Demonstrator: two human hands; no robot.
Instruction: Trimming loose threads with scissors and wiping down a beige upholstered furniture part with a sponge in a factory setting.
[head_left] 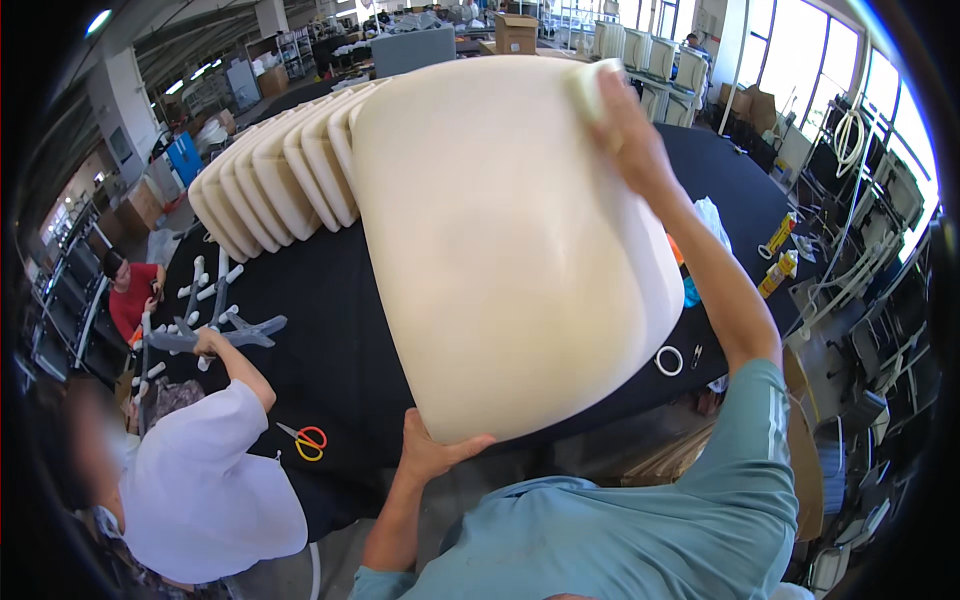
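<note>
A large cream padded panel [500, 240], shaped like a chair back or seat, stands tilted up in front of me on a black-covered table. My left hand [432, 448] grips its lower left corner, thumb along the near edge and fingers partly hidden. At the upper right corner, my right hand [630, 130] presses a pale sponge or folded cloth [594, 92] against the surface; motion blur hides its exact kind. Several similar cream panels [270, 175] stand in a row behind the left side of the large one.
On the black tabletop [330, 340] lie scissors [310, 440], a white ring [668, 361] and yellow tubes [780, 272]. A co-worker in white [210, 480] handles grey parts at left; a person in red [135, 295] sits beyond. Stacked chair frames [890, 290] line the right.
</note>
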